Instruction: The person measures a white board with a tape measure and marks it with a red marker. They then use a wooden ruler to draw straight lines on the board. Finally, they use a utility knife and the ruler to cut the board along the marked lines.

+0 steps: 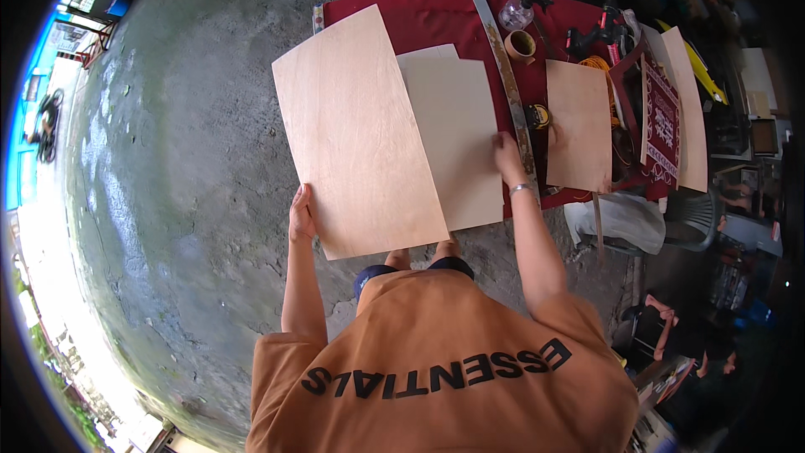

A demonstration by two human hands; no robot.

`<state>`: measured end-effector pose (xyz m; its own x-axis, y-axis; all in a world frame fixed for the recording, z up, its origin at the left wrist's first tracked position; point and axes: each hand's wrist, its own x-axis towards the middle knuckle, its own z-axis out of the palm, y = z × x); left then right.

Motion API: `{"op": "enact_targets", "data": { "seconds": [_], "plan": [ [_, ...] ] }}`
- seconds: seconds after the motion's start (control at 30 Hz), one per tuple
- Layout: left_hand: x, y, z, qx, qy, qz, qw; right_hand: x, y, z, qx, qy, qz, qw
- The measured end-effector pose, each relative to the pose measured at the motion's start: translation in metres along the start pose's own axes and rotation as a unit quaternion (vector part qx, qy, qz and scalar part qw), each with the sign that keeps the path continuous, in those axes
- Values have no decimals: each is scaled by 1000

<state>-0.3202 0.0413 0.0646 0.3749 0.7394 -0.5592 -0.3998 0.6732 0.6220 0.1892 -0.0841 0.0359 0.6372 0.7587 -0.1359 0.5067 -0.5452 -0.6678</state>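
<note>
Left hand [301, 216] gripped the large plywood sheet [356, 130] at its lower-left edge; right hand [507, 158] lay flat on the second sheet [459, 138]. Judged thin, light, flexy, best held by opposite edges

Open-air workshop: concrete floor [184, 168], plywood sheets [360, 130], metal ruler [503, 67].

- The fingers of the left hand [300, 216] are tucked behind the edge of the large plywood sheet [359, 130], so only the thumb side shows.
- This sheet covers the left part of the paler second sheet [457, 138], just left of the right hand [507, 159].
- The right hand's fingertips merge with the metal ruler [506, 75]; whether they press the ruler or the sheet cannot be told.
- The tools [599, 38] beyond the right hand are too small and crowded to identify.
</note>
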Motion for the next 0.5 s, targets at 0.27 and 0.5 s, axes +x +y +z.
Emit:
{"op": "enact_targets", "data": {
  "seconds": [0.27, 0.5],
  "plan": [
    [-9, -11, -21, -2, 77, 29, 997, -6, -68, 50, -115, 19, 78, 990],
    [-21, -16, -22, -21, 58, 23, 998, -20, -99, -38, 162, -177, 19, 971]
  ]
}}
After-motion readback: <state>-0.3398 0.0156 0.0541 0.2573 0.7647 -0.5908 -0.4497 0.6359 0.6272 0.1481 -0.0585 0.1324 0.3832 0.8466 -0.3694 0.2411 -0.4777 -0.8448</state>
